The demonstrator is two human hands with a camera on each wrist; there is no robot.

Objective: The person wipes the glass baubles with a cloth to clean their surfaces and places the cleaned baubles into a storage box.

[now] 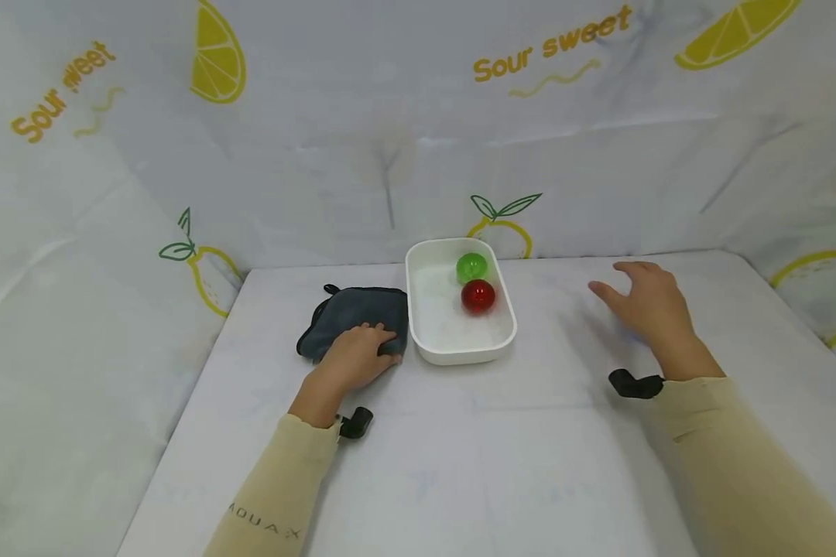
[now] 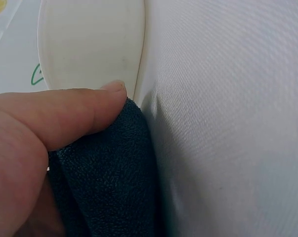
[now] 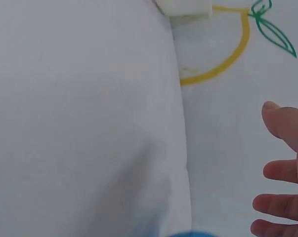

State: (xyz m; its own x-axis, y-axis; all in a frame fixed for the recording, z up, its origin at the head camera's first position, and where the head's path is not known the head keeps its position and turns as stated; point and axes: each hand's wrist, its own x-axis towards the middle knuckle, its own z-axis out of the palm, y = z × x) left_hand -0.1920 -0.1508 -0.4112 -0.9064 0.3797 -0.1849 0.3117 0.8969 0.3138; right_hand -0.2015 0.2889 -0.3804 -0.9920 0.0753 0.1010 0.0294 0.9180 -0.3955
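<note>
My left hand [image 1: 354, 357] is on a folded dark blue-grey cloth [image 1: 372, 305] with a small loop at its back corner. In the left wrist view the thumb [image 2: 84, 113] lies over the edge of the plush cloth [image 2: 114, 182], pinching it against the fingers, which are mostly hidden. Just right of the cloth stands a white rectangular bin [image 1: 435, 333] holding a glossy green ball [image 1: 471, 268] and a glossy red ball [image 1: 477, 296]. Over the table's right side, my right hand [image 1: 651, 305] is spread and holds nothing. A blue thing [image 3: 192, 234] barely shows below it.
The table is covered in white cloth [image 1: 488, 449]. Behind it rises a white sheet [image 1: 306, 178] printed with lemons and lettering. The bin's back end stands close to that sheet. Black wrist straps [image 1: 355, 423] show at both cuffs.
</note>
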